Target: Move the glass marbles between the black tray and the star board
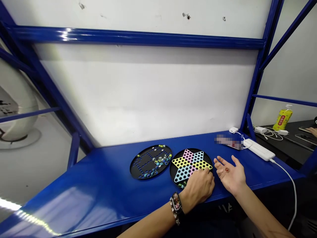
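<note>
My left hand [200, 185], with a watch [176, 202] and a beaded bracelet at the wrist, bends over the near right part of a Chinese checkers board [182, 173]. Its fingers are curled, and their tips and anything in them are hidden. Pink, yellow and light blue points form the board's star, set in a round black tray. To the right, my right hand [231, 175] is turned palm up, fingers half curled and apart, holding a reddish-brown marble [227, 170] in the palm. Several green marbles [182, 184] lie at the near edge of the board.
Left of the board, a round black tray [138, 172] holds several blue, green and white marbles [162, 160]. A partly blurred phone [230, 142] and a white power bank [259, 149] with cables lie at the right. Blue frame bars [138, 36] surround the blue table [99, 185]. A yellow bottle [282, 118] stands beyond.
</note>
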The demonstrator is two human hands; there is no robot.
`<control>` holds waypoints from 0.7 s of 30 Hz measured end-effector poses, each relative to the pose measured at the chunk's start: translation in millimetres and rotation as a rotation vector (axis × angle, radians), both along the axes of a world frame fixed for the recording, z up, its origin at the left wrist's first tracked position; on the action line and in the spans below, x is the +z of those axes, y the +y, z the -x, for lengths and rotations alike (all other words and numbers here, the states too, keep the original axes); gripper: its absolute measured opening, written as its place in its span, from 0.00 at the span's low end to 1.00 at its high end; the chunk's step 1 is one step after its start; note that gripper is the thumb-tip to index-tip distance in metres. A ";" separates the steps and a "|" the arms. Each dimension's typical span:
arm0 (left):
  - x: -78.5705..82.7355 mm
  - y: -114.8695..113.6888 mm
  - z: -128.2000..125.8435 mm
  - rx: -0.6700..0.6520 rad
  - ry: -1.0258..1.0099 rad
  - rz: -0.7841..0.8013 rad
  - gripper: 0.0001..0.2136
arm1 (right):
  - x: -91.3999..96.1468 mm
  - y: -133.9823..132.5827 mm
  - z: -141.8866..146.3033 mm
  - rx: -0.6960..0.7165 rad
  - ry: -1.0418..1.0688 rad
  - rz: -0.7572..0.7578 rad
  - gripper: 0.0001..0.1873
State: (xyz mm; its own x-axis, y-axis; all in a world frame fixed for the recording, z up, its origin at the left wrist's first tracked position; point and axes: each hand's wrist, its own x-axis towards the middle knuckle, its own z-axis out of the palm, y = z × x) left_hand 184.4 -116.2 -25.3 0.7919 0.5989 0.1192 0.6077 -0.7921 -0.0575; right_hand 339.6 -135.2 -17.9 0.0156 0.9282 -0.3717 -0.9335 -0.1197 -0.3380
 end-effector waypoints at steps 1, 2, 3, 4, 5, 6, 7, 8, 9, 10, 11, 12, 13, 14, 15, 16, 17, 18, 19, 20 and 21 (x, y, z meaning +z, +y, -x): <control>0.4 -0.1 0.3 -0.015 0.003 -0.012 0.14 | 1.3 0.8 1.7 0.007 -0.004 -0.004 0.16; 0.8 -0.2 0.5 -0.023 0.009 -0.018 0.14 | 2.3 2.2 3.7 0.015 -0.007 -0.009 0.16; 1.1 -0.3 0.6 -0.026 0.018 -0.015 0.14 | 3.2 3.9 6.3 0.025 -0.009 -0.012 0.16; 1.2 -0.3 0.7 -0.027 0.032 -0.005 0.14 | 3.9 6.0 9.2 0.036 -0.011 -0.012 0.17; 1.2 -0.3 0.7 -0.024 0.048 0.006 0.14 | 4.5 8.2 12.5 0.043 -0.015 -0.011 0.17; 0.9 -0.2 0.7 -0.022 0.061 0.015 0.14 | 5.0 10.6 15.9 0.049 -0.019 -0.012 0.17; 0.5 -0.1 0.7 -0.019 0.070 0.021 0.14 | 5.4 12.8 19.3 0.055 -0.023 -0.016 0.17; 0.1 0.2 0.8 -0.019 0.072 0.021 0.14 | 5.6 14.9 22.2 0.060 -0.024 -0.023 0.17; -0.3 0.5 0.9 -0.021 0.069 0.020 0.14 | 5.8 16.7 24.6 0.063 -0.024 -0.033 0.17; -0.4 1.0 1.0 -0.022 0.062 0.018 0.14 | 5.8 18.1 26.2 0.062 -0.024 -0.043 0.17; -0.3 1.5 1.3 -0.018 0.054 0.020 0.14 | 5.8 19.0 26.9 0.057 -0.022 -0.052 0.16; 0.2 2.1 1.7 -0.009 0.046 0.027 0.14 | 5.9 19.6 26.8 0.051 -0.020 -0.058 0.16; 0.9 2.6 2.1 0.009 0.038 0.037 0.13 | 5.9 19.7 26.0 0.043 -0.020 -0.062 0.15; 1.8 3.2 2.7 0.034 0.027 0.046 0.14 | 6.0 19.6 24.8 0.037 -0.021 -0.063 0.15; 2.8 3.7 3.4 0.063 0.019 0.054 0.14 | 6.3 19.2 23.3 0.032 -0.022 -0.062 0.15; 3.8 4.1 4.0 0.087 0.010 0.058 0.15 | 6.5 18.6 21.9 0.027 -0.024 -0.059 0.14; 4.7 4.5 4.6 0.103 0.005 0.059 0.15 | 6.8 18.1 20.7 0.025 -0.025 -0.055 0.14; 5.6 4.8 5.1 0.110 0.001 0.055 0.16 | 6.9 17.6 19.9 0.023 -0.026 -0.052 0.14; 6.3 5.0 5.4 0.108 0.006 0.050 0.17 | 7.0 17.3 19.5 0.023 -0.025 -0.049 0.14; 7.0 5.3 5.5 0.099 0.017 0.047 0.17 | 6.8 17.2 19.5 0.027 -0.025 -0.049 0.14; 7.6 5.5 5.6 0.087 0.028 0.043 0.17 | 6.4 17.3 19.8 0.035 -0.025 -0.049 0.14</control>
